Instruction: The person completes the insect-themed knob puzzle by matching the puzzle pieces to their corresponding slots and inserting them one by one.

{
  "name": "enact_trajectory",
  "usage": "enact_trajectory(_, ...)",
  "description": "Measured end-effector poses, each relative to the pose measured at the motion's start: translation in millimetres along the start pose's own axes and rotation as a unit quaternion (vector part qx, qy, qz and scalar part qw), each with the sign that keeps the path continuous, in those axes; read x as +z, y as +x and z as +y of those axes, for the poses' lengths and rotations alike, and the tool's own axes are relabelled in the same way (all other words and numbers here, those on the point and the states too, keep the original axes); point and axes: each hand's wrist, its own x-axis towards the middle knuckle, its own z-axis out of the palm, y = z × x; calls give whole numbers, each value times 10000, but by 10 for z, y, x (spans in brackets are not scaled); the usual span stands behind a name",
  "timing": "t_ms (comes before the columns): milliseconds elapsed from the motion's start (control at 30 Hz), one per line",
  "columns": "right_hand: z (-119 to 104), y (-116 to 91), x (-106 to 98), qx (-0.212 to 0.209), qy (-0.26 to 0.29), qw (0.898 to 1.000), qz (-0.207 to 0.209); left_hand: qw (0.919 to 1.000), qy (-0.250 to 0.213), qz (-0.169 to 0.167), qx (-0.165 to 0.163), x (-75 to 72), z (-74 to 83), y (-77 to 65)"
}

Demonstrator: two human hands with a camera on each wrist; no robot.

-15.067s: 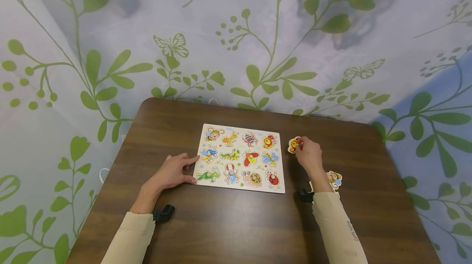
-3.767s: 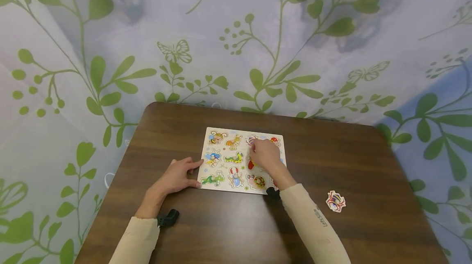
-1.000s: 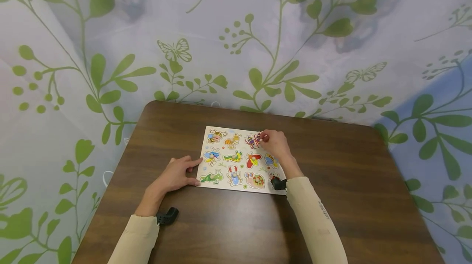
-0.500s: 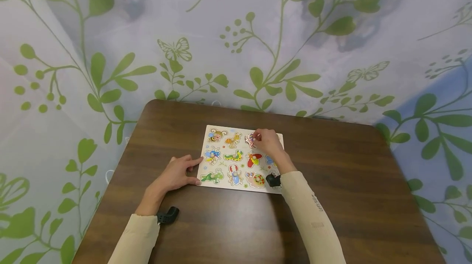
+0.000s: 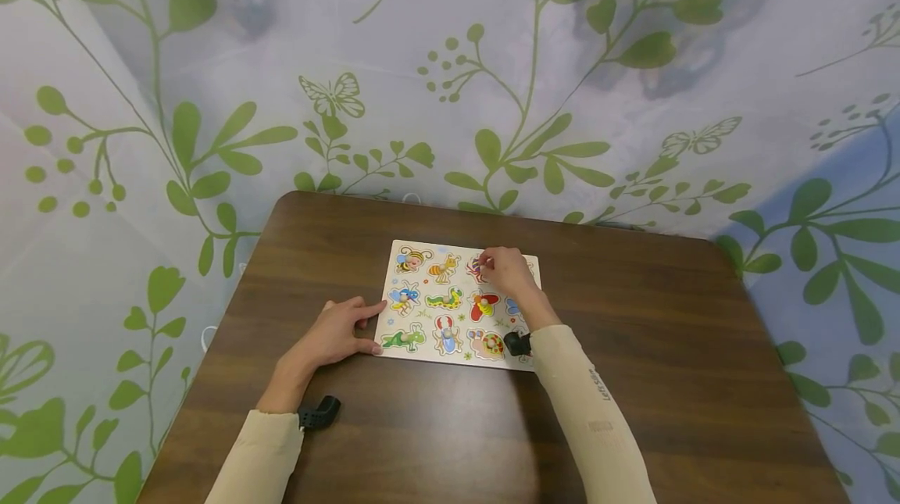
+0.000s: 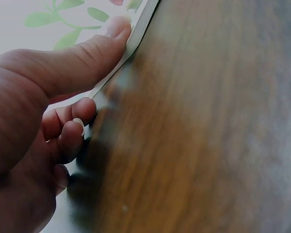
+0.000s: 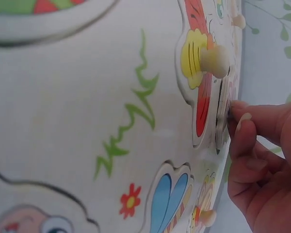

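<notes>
A white wooden peg puzzle board (image 5: 430, 319) printed with insects lies on the table. My left hand (image 5: 336, 332) is at its left side, index fingertip and thumb spread apart and touching the edge near the lower corner. With thumb and fingertips, my right hand (image 5: 510, 273) pinches the spider puzzle piece (image 5: 474, 270) at the board's top row. In the right wrist view that spider piece (image 7: 222, 121) stands slightly proud of the board under my fingers. The top-right place is mostly hidden behind my hand.
Knobbed pieces fill other places on the board, among them a caterpillar (image 5: 445, 298), a blue beetle (image 5: 447, 335) and a snail (image 5: 487, 344). A black wrist camera (image 5: 517, 344) hangs over the lower right corner. The brown table (image 5: 668, 348) meets a leaf-patterned cloth (image 5: 394, 137) behind.
Earlier the spider piece lay on the table at right; it is now at the board in my right hand. Over the last second that hand shifted slightly left. My left hand has stayed put.
</notes>
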Motion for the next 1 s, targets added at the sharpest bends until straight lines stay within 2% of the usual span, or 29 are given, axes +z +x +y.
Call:
enact_trajectory(667, 12, -29, 135, 353, -203, 9988, 277, 9999, -38, 58, 117, 12, -34, 8)
enact_trajectory(1000, -28, 14, 198, 86, -66, 9996, 265, 9999, -107, -62, 71, -17, -96, 15)
